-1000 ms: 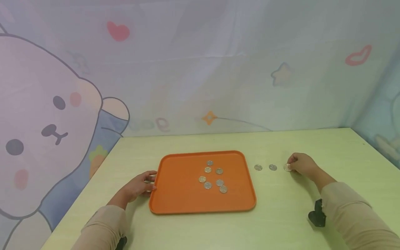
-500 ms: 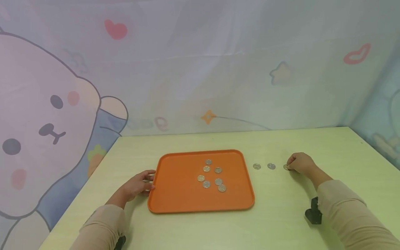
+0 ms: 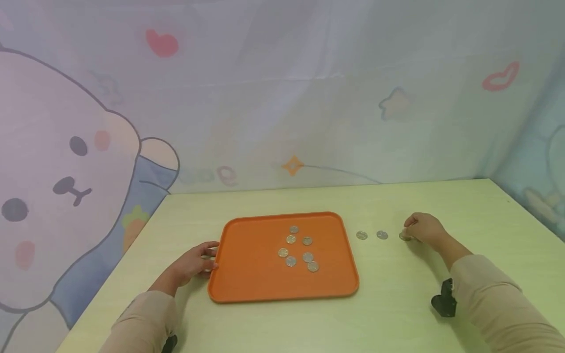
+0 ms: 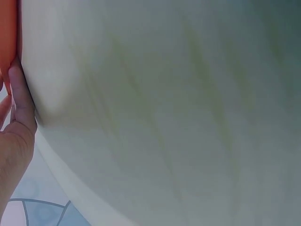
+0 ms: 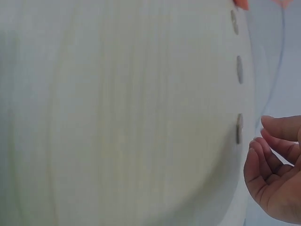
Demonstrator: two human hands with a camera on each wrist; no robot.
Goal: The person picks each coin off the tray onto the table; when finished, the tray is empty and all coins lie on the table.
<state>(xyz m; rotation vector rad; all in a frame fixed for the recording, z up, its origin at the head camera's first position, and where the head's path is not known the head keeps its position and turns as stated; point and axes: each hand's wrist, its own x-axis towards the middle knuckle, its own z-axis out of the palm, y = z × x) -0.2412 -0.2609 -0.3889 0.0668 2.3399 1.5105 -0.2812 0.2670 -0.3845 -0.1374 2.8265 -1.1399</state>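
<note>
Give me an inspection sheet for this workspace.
Surface: pale green table.
Job's things: orange tray holding seven coins; three more coins in a row on the table right of it, the rightmost coin beside the right hand.
Clutter: small black object near the right sleeve.
Grippers: left hand touches the tray's left edge; right hand, fingers curled, apart from the coin in the wrist view.
Cables: nothing seen.
Surroundings: cartoon-printed curtain.

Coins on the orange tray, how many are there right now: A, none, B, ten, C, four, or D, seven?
D: the head view shows seven coins lying in a loose cluster on the orange tray, apart from the three coins on the table beside the right hand.
</note>
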